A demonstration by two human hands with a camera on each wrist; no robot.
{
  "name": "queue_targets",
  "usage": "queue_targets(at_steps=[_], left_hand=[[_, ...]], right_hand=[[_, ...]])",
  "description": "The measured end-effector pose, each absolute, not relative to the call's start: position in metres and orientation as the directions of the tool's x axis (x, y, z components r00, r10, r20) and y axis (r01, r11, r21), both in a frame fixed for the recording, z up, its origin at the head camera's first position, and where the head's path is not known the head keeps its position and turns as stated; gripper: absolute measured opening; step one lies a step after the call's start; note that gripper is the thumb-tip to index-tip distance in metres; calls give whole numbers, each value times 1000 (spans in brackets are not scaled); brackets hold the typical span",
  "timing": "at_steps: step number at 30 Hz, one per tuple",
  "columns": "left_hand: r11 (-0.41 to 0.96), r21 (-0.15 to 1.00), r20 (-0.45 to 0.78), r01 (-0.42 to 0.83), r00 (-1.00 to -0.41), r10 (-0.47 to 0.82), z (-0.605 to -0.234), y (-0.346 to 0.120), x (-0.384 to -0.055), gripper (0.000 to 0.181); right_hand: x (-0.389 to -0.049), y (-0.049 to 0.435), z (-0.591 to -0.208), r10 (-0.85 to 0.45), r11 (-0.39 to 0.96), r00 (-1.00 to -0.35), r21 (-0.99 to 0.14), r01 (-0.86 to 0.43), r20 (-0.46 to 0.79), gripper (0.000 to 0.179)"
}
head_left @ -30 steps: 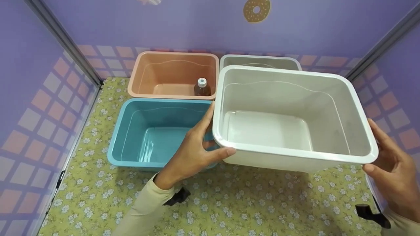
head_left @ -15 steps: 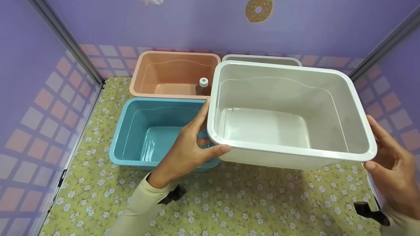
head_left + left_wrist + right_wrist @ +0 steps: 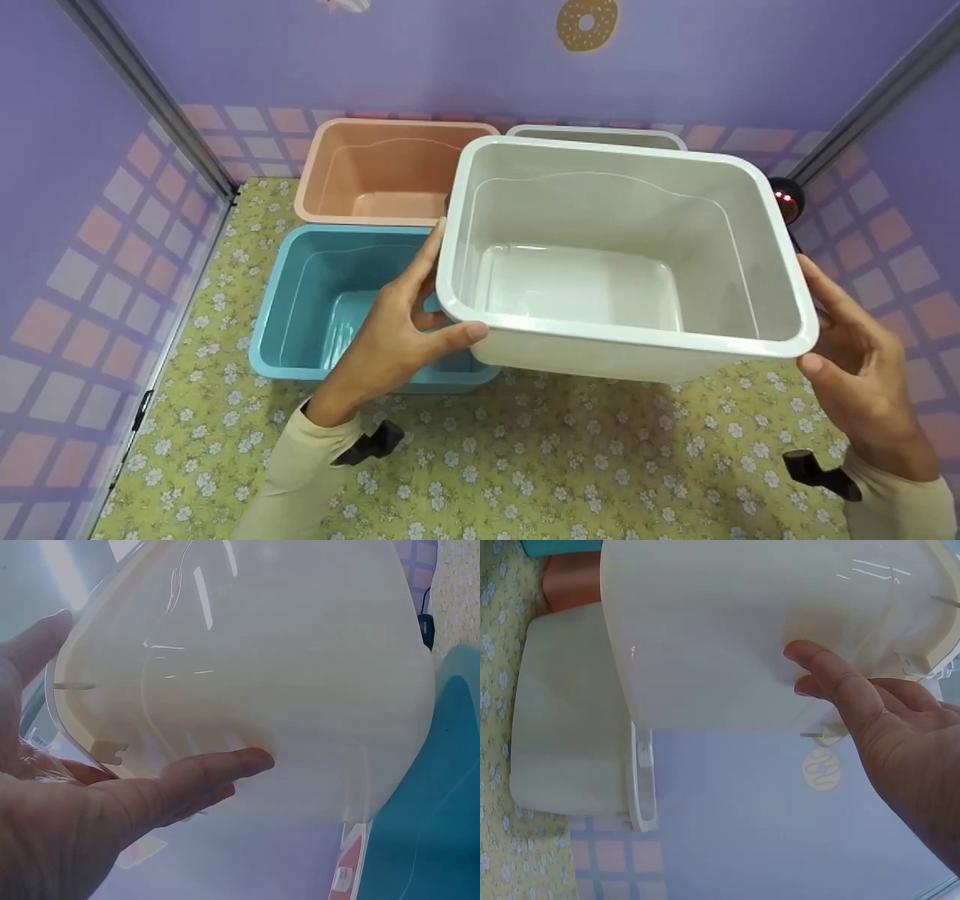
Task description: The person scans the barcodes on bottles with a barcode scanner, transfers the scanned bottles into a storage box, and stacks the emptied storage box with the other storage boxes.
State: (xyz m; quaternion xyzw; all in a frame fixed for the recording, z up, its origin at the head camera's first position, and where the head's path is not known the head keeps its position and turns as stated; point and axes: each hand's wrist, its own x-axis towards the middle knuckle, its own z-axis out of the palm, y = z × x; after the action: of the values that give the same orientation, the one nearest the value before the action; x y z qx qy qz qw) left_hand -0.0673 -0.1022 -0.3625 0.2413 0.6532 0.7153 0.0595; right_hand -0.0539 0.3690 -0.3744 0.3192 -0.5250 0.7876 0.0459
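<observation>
A white plastic storage bin [image 3: 585,285] is held up off the table, its open top tilted toward the head camera. My left hand [image 3: 386,337] grips its left end, thumb on the front rim and fingers against the side wall. At the opposite end my right hand [image 3: 862,367] holds the right corner, thumb below the rim. Both wrist views show fingers laid along the bin's outer wall. Behind and below it stand a blue bin [image 3: 300,300], a peach bin [image 3: 375,172] and a pale grey-white bin [image 3: 600,133], which the held bin mostly covers.
The bins stand on a table with a yellow-green flowered cloth [image 3: 525,450]. Purple walls [image 3: 450,60] close in the back and both sides. A small black device with red lights [image 3: 786,199] stands at the back right corner.
Both hands have carried the white bin leftward and slightly up. It now covers the bottle in the peach bin and more of the blue bin, and the black device shows at right.
</observation>
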Motion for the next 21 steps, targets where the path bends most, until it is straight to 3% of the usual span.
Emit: queue_targets(at_steps=[21], left_hand=[[-183, 959, 275, 218, -877, 395, -365, -136, -66, 111]], right_hand=[[-65, 340, -377, -297, -402, -776, -810, -427, 557, 80]])
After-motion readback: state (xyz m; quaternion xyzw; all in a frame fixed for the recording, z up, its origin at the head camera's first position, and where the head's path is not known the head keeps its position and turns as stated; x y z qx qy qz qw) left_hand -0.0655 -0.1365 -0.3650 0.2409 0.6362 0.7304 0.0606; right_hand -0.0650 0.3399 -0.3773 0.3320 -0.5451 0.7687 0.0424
